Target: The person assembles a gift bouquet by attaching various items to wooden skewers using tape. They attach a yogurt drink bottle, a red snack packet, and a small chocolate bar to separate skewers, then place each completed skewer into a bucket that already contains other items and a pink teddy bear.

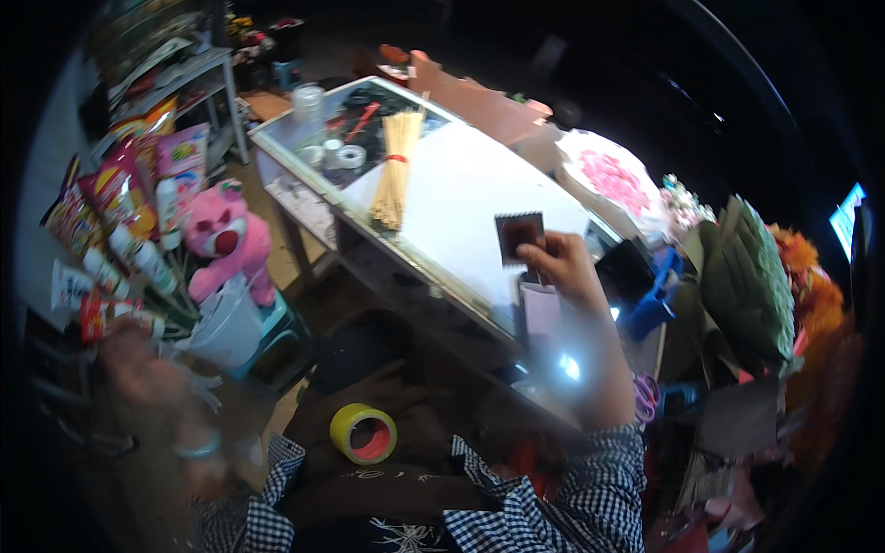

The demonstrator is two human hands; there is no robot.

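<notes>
A white-topped work table (461, 194) fills the middle of the view, with a glass-covered end at the far side. To the right sits a heap of paper flower bouquets (747, 276) in green, orange and pink. At left a bucket (226, 327) holds a snack bouquet (120, 230) with a pink plush bear (226, 235). A bundle of bamboo skewers (395, 170), bound with a red band, lies on the table, and a yellow tape roll (364, 433) rests in the lap.

The right hand (562, 263) is raised over the table's near edge, pinching a small dark square card (519, 235) with a pinked edge between thumb and fingers. The left hand (138, 369) is blurred beside the bucket; whether it grips anything cannot be told.

The card is held only at its lower corner, so it could slip free. The left arm looks close enough to knock the bouquet over.
</notes>
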